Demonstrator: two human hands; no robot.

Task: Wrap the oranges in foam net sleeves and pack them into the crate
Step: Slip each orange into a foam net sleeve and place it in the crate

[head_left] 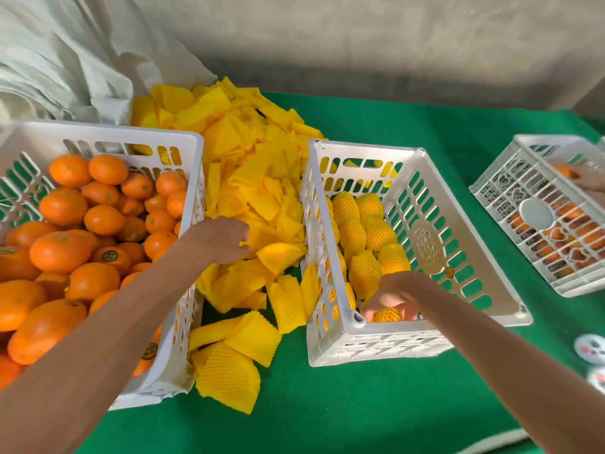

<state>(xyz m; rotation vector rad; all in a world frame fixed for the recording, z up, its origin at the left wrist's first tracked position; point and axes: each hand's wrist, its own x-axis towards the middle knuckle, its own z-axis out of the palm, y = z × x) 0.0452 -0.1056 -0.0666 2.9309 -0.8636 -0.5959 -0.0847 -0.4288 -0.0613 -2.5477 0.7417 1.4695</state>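
While right hand [389,298] grips wrapped orange [388,314] inside crate [425,322] near corner.

Wrapped orange going into the crate

Right hand [391,298] grips a sleeved orange [387,315] low in the middle crate [458,326]; left hand [226,237] curls into the foam sleeve pile [252,178]; bare oranges [85,231] fill the left crate [193,178].
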